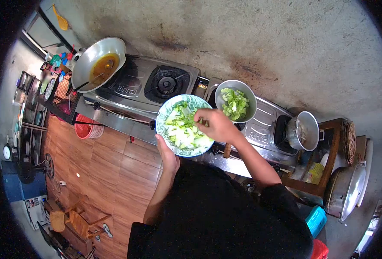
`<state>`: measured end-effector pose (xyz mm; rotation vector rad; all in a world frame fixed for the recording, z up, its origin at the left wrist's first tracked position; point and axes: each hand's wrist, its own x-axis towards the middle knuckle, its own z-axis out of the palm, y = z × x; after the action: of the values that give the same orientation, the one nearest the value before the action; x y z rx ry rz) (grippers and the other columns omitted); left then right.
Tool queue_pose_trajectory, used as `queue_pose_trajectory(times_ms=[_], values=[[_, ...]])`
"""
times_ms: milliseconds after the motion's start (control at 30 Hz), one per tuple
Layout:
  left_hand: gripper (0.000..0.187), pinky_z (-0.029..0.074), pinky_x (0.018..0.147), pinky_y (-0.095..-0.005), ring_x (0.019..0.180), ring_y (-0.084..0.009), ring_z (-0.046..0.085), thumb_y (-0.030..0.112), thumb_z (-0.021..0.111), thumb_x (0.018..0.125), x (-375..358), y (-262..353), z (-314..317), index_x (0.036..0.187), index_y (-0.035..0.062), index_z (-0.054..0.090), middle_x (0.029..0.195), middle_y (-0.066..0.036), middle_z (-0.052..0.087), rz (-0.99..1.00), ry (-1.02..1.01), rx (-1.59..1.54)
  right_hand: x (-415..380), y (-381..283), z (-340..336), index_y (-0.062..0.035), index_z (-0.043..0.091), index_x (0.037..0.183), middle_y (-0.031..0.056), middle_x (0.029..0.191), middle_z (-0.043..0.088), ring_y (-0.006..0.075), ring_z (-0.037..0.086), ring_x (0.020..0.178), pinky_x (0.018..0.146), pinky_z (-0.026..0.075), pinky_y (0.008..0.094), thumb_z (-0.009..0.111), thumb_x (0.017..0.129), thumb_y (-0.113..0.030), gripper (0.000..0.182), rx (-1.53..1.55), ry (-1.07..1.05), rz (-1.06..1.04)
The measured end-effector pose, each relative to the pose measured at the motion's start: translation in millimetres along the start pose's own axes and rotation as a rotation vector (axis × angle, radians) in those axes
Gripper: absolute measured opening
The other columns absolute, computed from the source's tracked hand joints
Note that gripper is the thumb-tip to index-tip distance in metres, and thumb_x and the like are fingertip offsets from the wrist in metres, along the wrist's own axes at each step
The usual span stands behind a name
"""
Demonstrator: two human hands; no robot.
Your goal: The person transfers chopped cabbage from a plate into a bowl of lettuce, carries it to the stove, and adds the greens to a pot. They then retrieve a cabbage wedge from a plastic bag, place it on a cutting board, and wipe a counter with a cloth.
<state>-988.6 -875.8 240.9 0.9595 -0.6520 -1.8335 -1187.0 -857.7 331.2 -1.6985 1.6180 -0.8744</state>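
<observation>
A white and green patterned bowl [161, 134] full of chopped leafy greens [183, 129] is held up in front of the stove. My left hand [168, 156] grips its near left rim, thumb along the edge. Over the bowl's right side, my right hand [214, 125] has its fingers curled in a pinch at the greens; the fingertips are partly hidden. Just beyond it, a metal pot [253, 108] on the right stove holds more chopped greens [235, 103] in what looks like water.
A large wok [81, 64] with brown oil sits on the left stove [126, 80], beside a bare burner [167, 83]. Another pot [308, 121] stands at the far right of the right stove [260, 125]. A wooden handle [227, 150] sticks out at the stove's front edge.
</observation>
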Motion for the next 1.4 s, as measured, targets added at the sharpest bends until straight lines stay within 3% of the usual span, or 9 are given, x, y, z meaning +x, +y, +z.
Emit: queue_pose_trajectory(times_ms=[133, 333, 467, 633, 867, 1133, 1200, 1267, 1400], values=[[0.077, 0.04, 0.109, -0.0404, 0.133, -0.0269, 0.047, 0.062, 0.028, 0.101, 3, -1, 1, 0.149, 0.0017, 0.027, 0.146, -0.016, 0.044, -0.027, 0.005, 0.0, -8, -6, 37, -0.0019, 0.064, 0.099, 0.0183, 0.098, 0.065, 0.0351, 0.065, 0.094, 0.083, 0.053, 0.0441, 0.065, 0.082, -0.008, 0.018, -0.371, -0.01, -0.091], [0.076, 0.038, 0.11, -0.0404, 0.134, -0.0264, 0.046, 0.061, 0.029, 0.102, 8, -12, -7, 0.15, 0.0029, 0.028, 0.148, -0.014, 0.043, -0.005, 0.014, -0.043, -2, 3, 42, -0.0016, 0.066, 0.099, 0.0194, 0.1, 0.064, 0.0364, 0.064, 0.098, 0.085, 0.052, 0.0456, 0.062, 0.081, -0.006, 0.02, -0.27, -0.138, -0.034], [0.075, 0.04, 0.108, -0.0397, 0.131, -0.0264, 0.048, 0.06, 0.029, 0.102, 7, -6, -3, 0.147, 0.0004, 0.031, 0.145, -0.016, 0.045, -0.043, 0.066, -0.055, -3, 6, 29, -0.0012, 0.069, 0.094, 0.0184, 0.094, 0.067, 0.0372, 0.065, 0.09, 0.082, 0.052, 0.0423, 0.07, 0.074, -0.003, 0.02, -0.062, 0.043, -0.09], [0.077, 0.038, 0.11, -0.0404, 0.133, -0.0274, 0.047, 0.062, 0.029, 0.101, 11, -6, -1, 0.148, 0.0011, 0.029, 0.147, -0.015, 0.043, -0.045, 0.038, -0.071, -4, 13, 7, 0.0008, 0.07, 0.095, 0.0041, 0.088, 0.07, 0.0097, 0.063, 0.081, 0.073, 0.051, 0.0256, 0.076, 0.081, -0.001, 0.015, 0.459, 0.054, 0.098], [0.077, 0.038, 0.111, -0.041, 0.135, -0.0275, 0.044, 0.063, 0.029, 0.101, 16, -4, 6, 0.15, 0.0039, 0.028, 0.149, -0.015, 0.041, -0.044, 0.019, -0.103, -11, 47, -35, -0.0014, 0.069, 0.096, 0.0075, 0.085, 0.071, 0.013, 0.066, 0.07, 0.064, 0.056, 0.0269, 0.074, 0.082, 0.002, 0.015, 0.865, 0.259, 0.214], [0.08, 0.036, 0.112, -0.0412, 0.137, -0.0278, 0.042, 0.066, 0.029, 0.099, 17, -3, -3, 0.152, 0.0068, 0.025, 0.153, -0.012, 0.037, -0.027, -0.004, -0.074, -6, 139, -91, 0.003, 0.067, 0.09, 0.009, 0.081, 0.069, 0.0115, 0.065, 0.07, 0.06, 0.054, 0.0269, 0.075, 0.078, 0.003, 0.015, 0.423, 0.334, 0.431], [0.079, 0.038, 0.11, -0.041, 0.135, -0.028, 0.045, 0.064, 0.029, 0.1, 15, -1, -3, 0.151, 0.0044, 0.027, 0.151, -0.014, 0.04, -0.026, 0.009, -0.077, -2, 167, -88, 0.0044, 0.069, 0.091, 0.0136, 0.083, 0.072, 0.0181, 0.069, 0.072, 0.066, 0.055, 0.0304, 0.074, 0.078, -0.001, 0.016, 0.258, 0.301, 0.461], [0.077, 0.041, 0.109, -0.0409, 0.133, -0.0281, 0.047, 0.063, 0.03, 0.101, 15, -1, -3, 0.149, 0.002, 0.029, 0.148, -0.015, 0.042, -0.021, 0.028, -0.082, 3, 159, -87, 0.0028, 0.07, 0.095, 0.0171, 0.088, 0.072, 0.028, 0.071, 0.079, 0.074, 0.055, 0.0346, 0.071, 0.079, -0.004, 0.018, -0.335, 0.338, 0.356], [0.075, 0.04, 0.109, -0.0399, 0.132, -0.0267, 0.047, 0.061, 0.03, 0.101, 15, -3, -5, 0.148, 0.0017, 0.03, 0.147, -0.015, 0.044, -0.004, 0.059, -0.071, 9, 115, -79, -0.0013, 0.072, 0.097, 0.0182, 0.093, 0.072, 0.0349, 0.07, 0.087, 0.081, 0.054, 0.0368, 0.066, 0.082, -0.007, 0.017, -0.33, 0.42, 0.276]])
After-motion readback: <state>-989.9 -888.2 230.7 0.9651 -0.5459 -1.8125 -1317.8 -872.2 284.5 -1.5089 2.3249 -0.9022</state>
